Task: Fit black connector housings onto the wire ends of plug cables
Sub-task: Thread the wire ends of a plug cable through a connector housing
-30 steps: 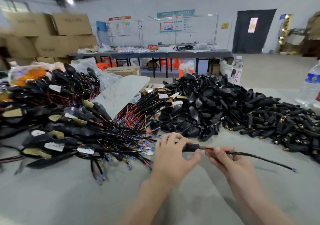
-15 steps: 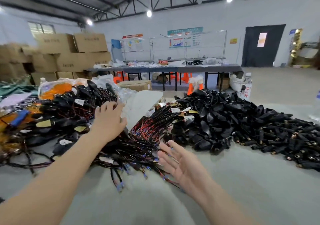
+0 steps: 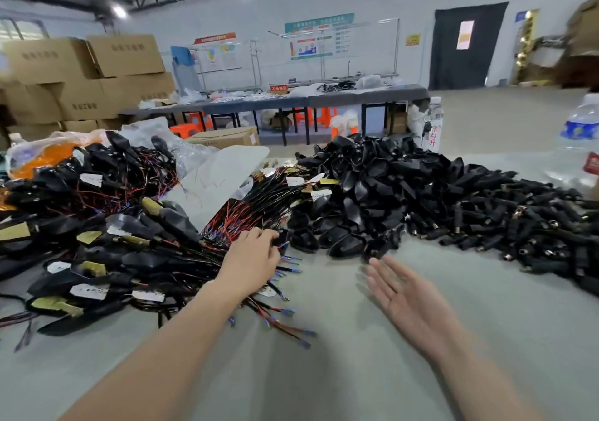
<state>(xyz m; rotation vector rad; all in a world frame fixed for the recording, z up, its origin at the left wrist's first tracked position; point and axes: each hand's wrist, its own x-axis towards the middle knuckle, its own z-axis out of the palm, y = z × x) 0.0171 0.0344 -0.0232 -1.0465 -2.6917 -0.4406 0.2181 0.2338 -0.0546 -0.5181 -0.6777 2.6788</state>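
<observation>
The cable I held a second ago has left my hands. My left hand (image 3: 251, 258) has swung back from the left pile to the loose plug cables (image 3: 252, 206) mid-table, fingers curled among their blue-tipped wire ends; I cannot tell whether it grips one yet. My right hand (image 3: 402, 291) is spread, palm up and empty, near the black connector housings (image 3: 486, 206) heaped toward the table's (image 3: 356, 381) right edge. I judge a fresh fitting is starting.

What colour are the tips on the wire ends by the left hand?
The wire tips are blue; the head view shows them.
</observation>
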